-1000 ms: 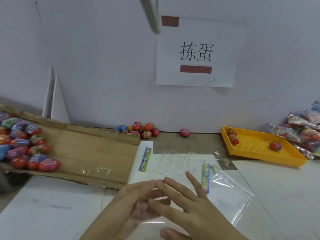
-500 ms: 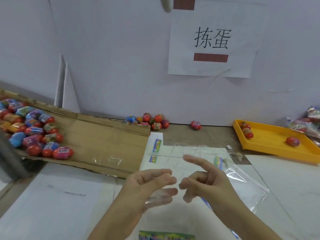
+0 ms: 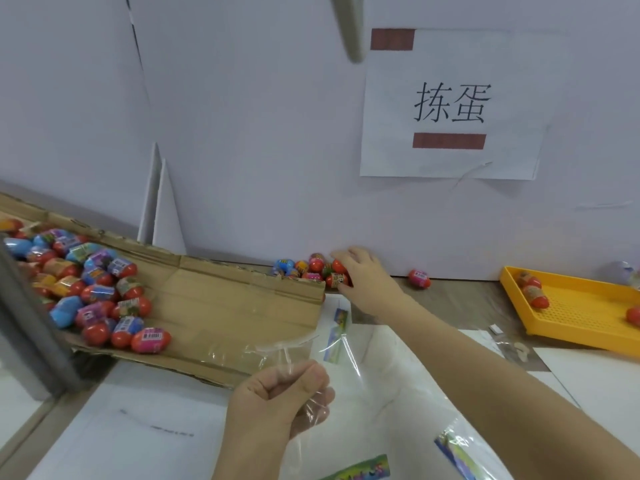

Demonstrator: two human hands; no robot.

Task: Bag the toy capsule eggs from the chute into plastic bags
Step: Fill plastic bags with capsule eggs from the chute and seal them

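Observation:
My left hand (image 3: 277, 400) grips the top edge of a clear plastic bag (image 3: 341, 355), held up above the table. My right hand (image 3: 367, 278) reaches to the back wall, where its fingers and thumb curl round a red toy capsule egg (image 3: 335, 280) in a small cluster of eggs (image 3: 304, 268). A cardboard chute (image 3: 225, 306) slopes in from the left with several more coloured eggs (image 3: 93, 292) piled on it. One loose egg (image 3: 419, 278) lies by the wall to the right of my right hand.
A yellow perforated tray (image 3: 581, 313) at the right holds a few eggs. Flat clear bags with colourful headers (image 3: 398, 393) lie on white paper under my arms. A grey post (image 3: 27, 327) stands at the left edge. A paper sign (image 3: 450, 105) hangs on the wall.
My hands have parted. The right hand has moved away from the bag to the egg cluster at the wall, while the left hand has closed on the bag and lifted it.

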